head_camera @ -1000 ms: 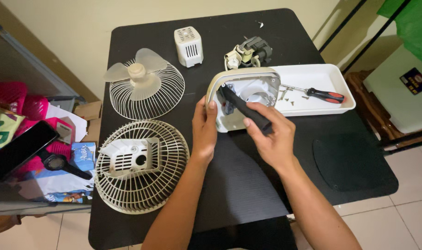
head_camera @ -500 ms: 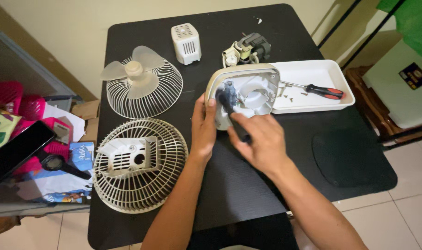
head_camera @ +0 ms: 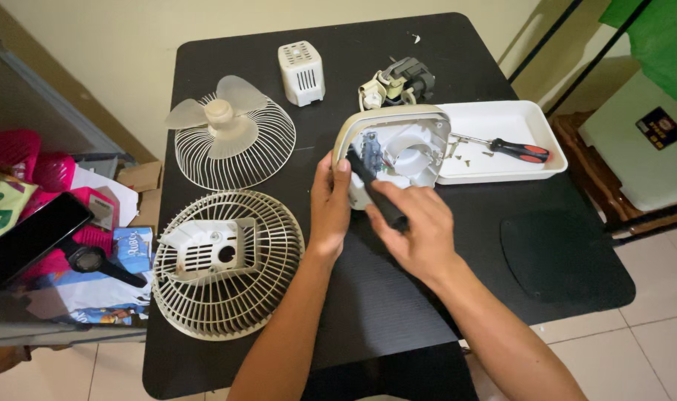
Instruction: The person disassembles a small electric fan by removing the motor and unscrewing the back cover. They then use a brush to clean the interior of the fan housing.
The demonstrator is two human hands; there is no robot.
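Nearest: right hand (head_camera: 420,230) closed around a black tool handle (head_camera: 383,199), matte, cylindrical. Its long axis runs from near-right up to far-left, tip end inside the open fan housing (head_camera: 394,145). The housing lies just beyond the hand, so the right hand is the closer one to the cavity.

Left hand (head_camera: 329,204) grips the housing's left rim, thumb on the edge, steadying it. Housing is a beige plastic shell, rounded-rectangle, white inside with a round bore and some wiring; it stands tilted on the black table (head_camera: 561,252).

Left of the arms: ribbed cream rear grille (head_camera: 227,263) with a slotted motor cover. Farther: wire front grille with translucent blade (head_camera: 230,130).

Right, touching the housing: white tray (head_camera: 524,119) with a red-black screwdriver (head_camera: 513,151) and loose screws. Far: vented white cap (head_camera: 302,73), bare motor (head_camera: 401,82).
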